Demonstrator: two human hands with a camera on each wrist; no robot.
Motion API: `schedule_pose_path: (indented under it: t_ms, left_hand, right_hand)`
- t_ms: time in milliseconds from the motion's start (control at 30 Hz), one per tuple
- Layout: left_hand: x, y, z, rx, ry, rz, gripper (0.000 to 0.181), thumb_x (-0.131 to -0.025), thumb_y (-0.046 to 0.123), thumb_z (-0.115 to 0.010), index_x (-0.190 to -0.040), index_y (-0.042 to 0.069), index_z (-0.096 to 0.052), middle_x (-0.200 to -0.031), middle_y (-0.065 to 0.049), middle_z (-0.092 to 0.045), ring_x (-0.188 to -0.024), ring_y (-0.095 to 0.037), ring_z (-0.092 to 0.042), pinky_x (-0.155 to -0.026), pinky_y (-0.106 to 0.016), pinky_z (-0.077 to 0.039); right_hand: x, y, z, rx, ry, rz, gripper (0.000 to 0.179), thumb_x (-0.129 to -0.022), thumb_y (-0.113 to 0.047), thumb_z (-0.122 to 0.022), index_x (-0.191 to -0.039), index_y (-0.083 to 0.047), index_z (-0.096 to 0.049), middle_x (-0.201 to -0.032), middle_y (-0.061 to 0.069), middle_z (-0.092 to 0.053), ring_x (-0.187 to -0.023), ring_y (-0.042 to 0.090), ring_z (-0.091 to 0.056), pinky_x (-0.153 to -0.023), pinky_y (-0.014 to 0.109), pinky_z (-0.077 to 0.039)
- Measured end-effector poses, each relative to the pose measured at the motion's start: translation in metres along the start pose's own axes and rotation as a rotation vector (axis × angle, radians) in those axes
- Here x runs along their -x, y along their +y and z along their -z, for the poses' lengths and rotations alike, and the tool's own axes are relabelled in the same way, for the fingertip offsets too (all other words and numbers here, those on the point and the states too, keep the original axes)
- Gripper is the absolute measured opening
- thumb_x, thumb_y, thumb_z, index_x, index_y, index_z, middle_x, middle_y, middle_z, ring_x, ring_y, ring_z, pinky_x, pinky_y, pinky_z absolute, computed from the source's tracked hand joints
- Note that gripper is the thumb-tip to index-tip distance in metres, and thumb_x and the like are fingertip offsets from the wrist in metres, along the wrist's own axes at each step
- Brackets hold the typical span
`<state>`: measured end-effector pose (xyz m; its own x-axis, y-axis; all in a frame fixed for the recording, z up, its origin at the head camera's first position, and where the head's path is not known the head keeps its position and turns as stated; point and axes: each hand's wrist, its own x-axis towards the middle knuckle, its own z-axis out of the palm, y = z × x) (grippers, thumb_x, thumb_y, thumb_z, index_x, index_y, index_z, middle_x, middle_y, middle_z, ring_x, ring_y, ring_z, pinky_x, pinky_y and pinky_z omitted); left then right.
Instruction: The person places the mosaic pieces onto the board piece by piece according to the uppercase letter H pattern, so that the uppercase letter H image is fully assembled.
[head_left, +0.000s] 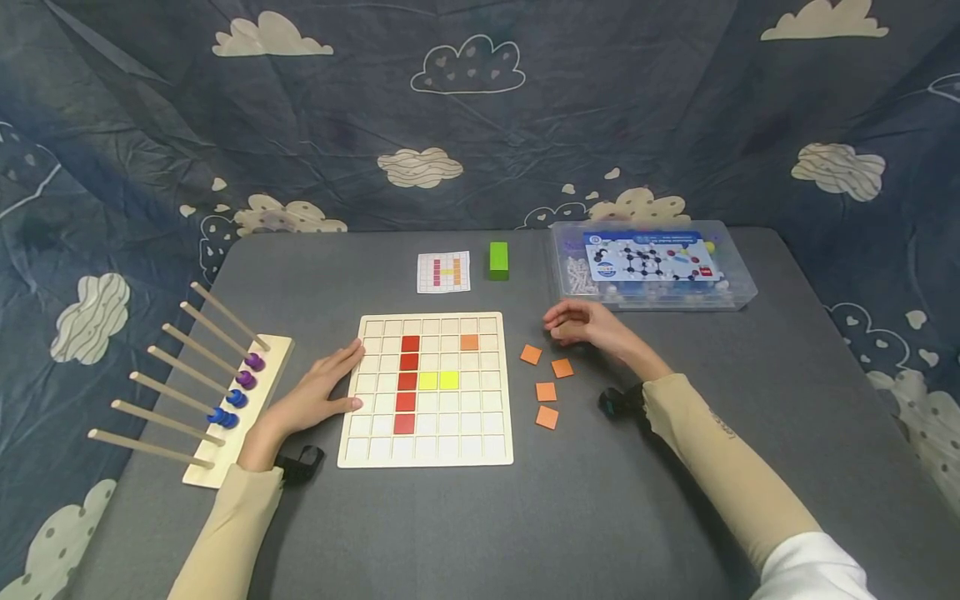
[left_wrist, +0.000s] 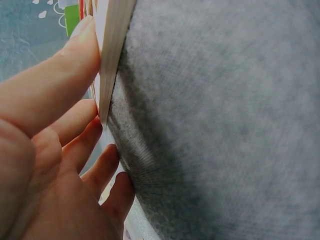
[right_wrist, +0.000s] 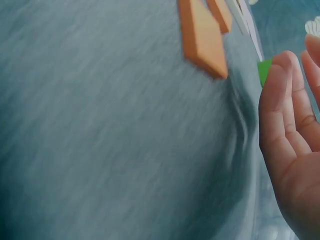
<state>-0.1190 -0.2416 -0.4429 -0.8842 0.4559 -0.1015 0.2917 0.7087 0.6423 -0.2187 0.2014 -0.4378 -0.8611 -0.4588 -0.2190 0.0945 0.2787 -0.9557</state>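
A pale wooden grid board (head_left: 480, 450) lies on the grey table in the head view. It carries a column of several red tiles (head_left: 406, 381), two yellow tiles (head_left: 438, 381) beside that column and one orange tile (head_left: 469, 342) at the upper right. My left hand (head_left: 318, 392) rests at the board's left side, thumb and fingertips touching its edge; the left wrist view shows the thumb (left_wrist: 65, 75) against the rim. Right of the board, my right hand (head_left: 588, 325) hovers with loosely bent fingers, holding nothing. Several loose orange tiles (head_left: 546, 392) lie just below and left of it.
Behind the board are a small printed pattern card (head_left: 443, 272) and a green block (head_left: 498, 261). At the back right stands a clear plastic case (head_left: 652, 265) of small parts. A wooden peg rack (head_left: 277, 350) with blue and purple beads slants beside my left arm.
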Motion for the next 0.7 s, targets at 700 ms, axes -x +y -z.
schedule_pose_path:
  t_ms: [700]
  left_hand:
    - [0.000, 0.000, 0.000, 0.005, -0.004, 0.004, 0.078, -0.089, 0.020, -0.069, -0.148, -0.006, -0.024, -0.155, -0.024, -0.016, -0.138, -0.046, -0.012, -0.105, -0.063, -0.015]
  right_hand:
    - [0.004, 0.004, -0.016, 0.111, -0.011, 0.076, 0.028, -0.082, 0.011, -0.066, -0.109, 0.010, -0.060, -0.104, 0.024, -0.063, -0.089, 0.026, -0.058, -0.073, 0.025, -0.049]
